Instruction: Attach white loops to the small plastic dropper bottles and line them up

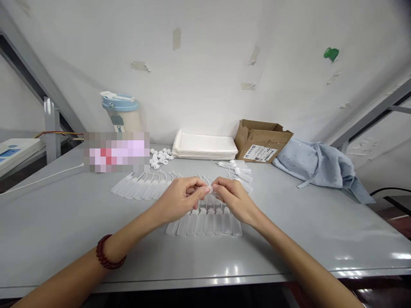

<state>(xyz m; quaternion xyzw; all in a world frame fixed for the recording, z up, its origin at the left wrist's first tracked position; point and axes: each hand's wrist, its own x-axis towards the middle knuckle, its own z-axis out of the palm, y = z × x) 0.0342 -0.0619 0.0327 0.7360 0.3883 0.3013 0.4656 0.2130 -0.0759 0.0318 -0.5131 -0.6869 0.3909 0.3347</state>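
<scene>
My left hand (180,197) and my right hand (231,197) meet over the middle of the grey table (64,214), fingers pinched together on a small clear plastic piece (210,190) between them. Right below the hands lies a row of several clear plastic tubes (205,222) side by side. A second row of clear tubes (141,187) lies to the left, beyond my left hand. A few more loose tubes (239,169) lie beyond my right hand. A small heap of white caps (160,157) sits farther back.
At the back stand a stack of white sheets (205,146), an open cardboard box (263,139) and a blue-lidded cup (120,111). A light blue cloth (317,164) lies at the right. A white cable (41,179) runs across the left side. A blurred patch hides something at back left.
</scene>
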